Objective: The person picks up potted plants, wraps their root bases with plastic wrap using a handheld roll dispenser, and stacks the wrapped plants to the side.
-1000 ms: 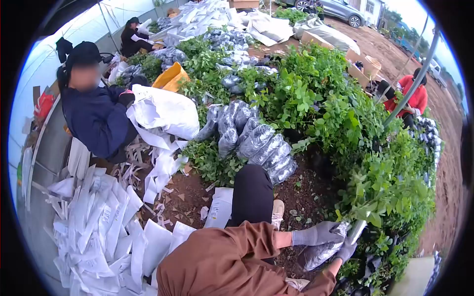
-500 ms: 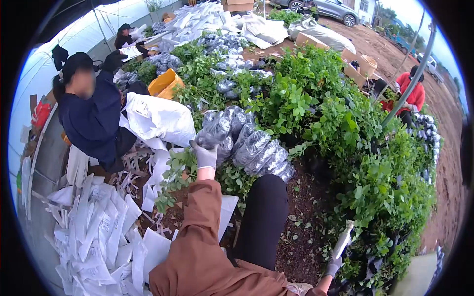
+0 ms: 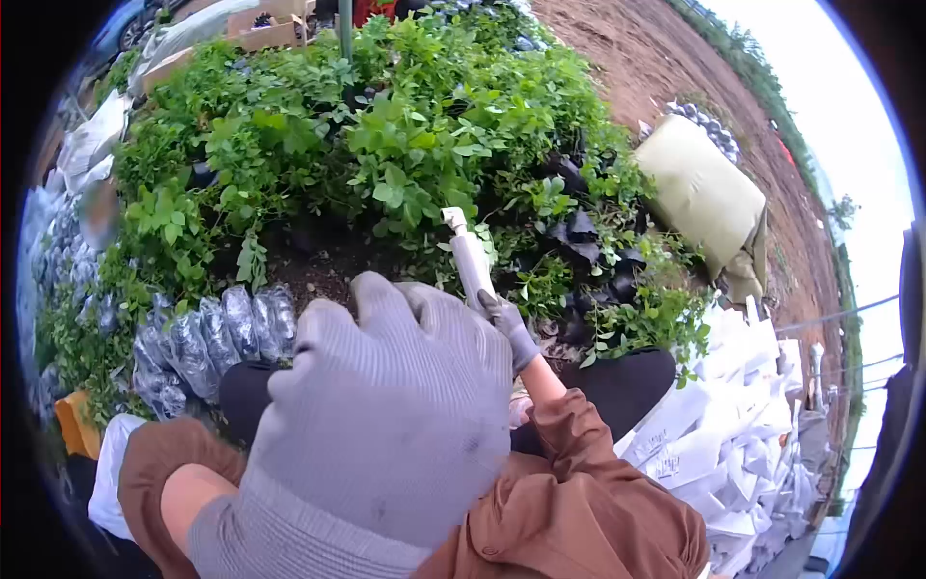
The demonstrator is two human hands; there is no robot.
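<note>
White tool, grasped at its lower end by our gloved right hand, leans in front of the leafy green plants. Our gloved left hand fills the foreground, and we cannot tell whether it holds anything. Shiny bundles lie near our left knee, white sheets near our right knee.

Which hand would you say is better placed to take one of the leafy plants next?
Probably the left hand: it appears free, though its palm is hidden, while the right hand, nearer the leafy plants, is occupied holding a white tool.
</note>
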